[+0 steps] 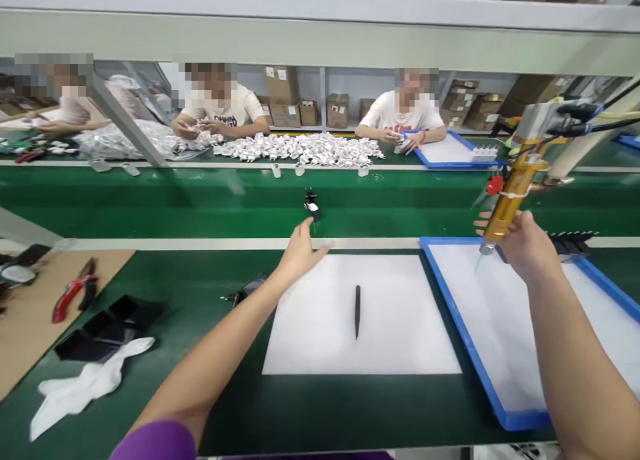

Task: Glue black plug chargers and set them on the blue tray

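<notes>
My left hand (299,252) reaches over the far edge of the bench, fingers stretched out and thumb apart. Its fingertips are at the near end of a small black plug adapter (313,211) with a white patch, on the green belt; whether they touch is unclear. At the right, my right hand (530,247) is partly behind a gold cylindrical tool (510,197) with a thin nozzle pointing down. Fingers of that hand stick out apart past the tool's left side. A black pen-like stick (357,312) lies on a white sheet (310,340) between my arms.
A blue-rimmed tray (463,333) stands at right, black parts (573,243) at its far edge. At left are red-handled pliers (75,290), black casings (107,327) and a white cloth (90,383). Beyond the belt (225,210), co-workers sit by a heap of white parts (300,149).
</notes>
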{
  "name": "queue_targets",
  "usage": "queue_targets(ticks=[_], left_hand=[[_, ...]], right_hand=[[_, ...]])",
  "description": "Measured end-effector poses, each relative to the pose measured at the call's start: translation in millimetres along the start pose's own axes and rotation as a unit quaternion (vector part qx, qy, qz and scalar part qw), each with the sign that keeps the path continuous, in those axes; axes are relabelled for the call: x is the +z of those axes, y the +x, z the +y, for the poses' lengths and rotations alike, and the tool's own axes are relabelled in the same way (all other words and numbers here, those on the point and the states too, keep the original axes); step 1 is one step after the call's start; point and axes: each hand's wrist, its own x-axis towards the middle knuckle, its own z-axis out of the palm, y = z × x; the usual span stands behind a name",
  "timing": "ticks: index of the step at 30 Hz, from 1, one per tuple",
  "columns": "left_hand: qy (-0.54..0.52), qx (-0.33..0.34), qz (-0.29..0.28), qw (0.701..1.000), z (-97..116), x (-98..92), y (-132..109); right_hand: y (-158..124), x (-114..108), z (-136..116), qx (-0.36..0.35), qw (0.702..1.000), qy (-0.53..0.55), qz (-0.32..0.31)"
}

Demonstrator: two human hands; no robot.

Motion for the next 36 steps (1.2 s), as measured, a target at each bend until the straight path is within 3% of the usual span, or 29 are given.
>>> queue_targets(ticks=[3, 7, 11, 14, 17, 21, 24, 27, 32, 34, 36], left_hand=[[0.009, -0.100, 0.038, 0.994, -2, 7.8, 60], [-0.009, -0.148, 0.048, 0.988, -4, 22.8, 107], [-0.029, -0.115, 0.030, 0.992, -7, 24.7, 111], [-0.050, -0.051, -0.015, 0.997, -5, 15.1, 84], [-0.076, 0.011, -0.089, 0.993, -4, -2.1, 32], [-0.080, 0.117, -0.245, 0.959, -5, -27.0, -42], [-0.044, 0.137, -0.291, 0.946, -10, -33.2, -76], [-0.038, 0.191, -0.251, 0.948, -14, -24.4, -96], [0.105, 0.345, -0.087, 0.929, -19, -2.7, -121], [0.145, 0.350, -0.053, 0.924, -22, 1.3, -128], [0.155, 0.313, -0.025, 0.937, -25, 3.6, -130]], right_hand=[[-19, 19, -17, 0.023, 0.989, 0.094, -0.114], [-42, 33, -23, 0.001, 0.996, 0.059, -0.072], [-58, 42, -32, -0.008, 0.997, 0.061, -0.049], [-72, 52, -47, -0.022, 0.995, 0.083, -0.054], [-87, 68, -64, -0.010, 0.989, 0.119, -0.090], [-104, 93, -83, 0.016, 0.970, 0.170, -0.175], [-114, 111, -89, 0.014, 0.953, 0.197, -0.230], [-124, 124, -93, 0.015, 0.942, 0.217, -0.254], [-139, 142, -97, 0.002, 0.930, 0.265, -0.253], [-141, 149, -99, -0.003, 0.924, 0.285, -0.254], [-142, 157, -102, -0.010, 0.920, 0.300, -0.252]])
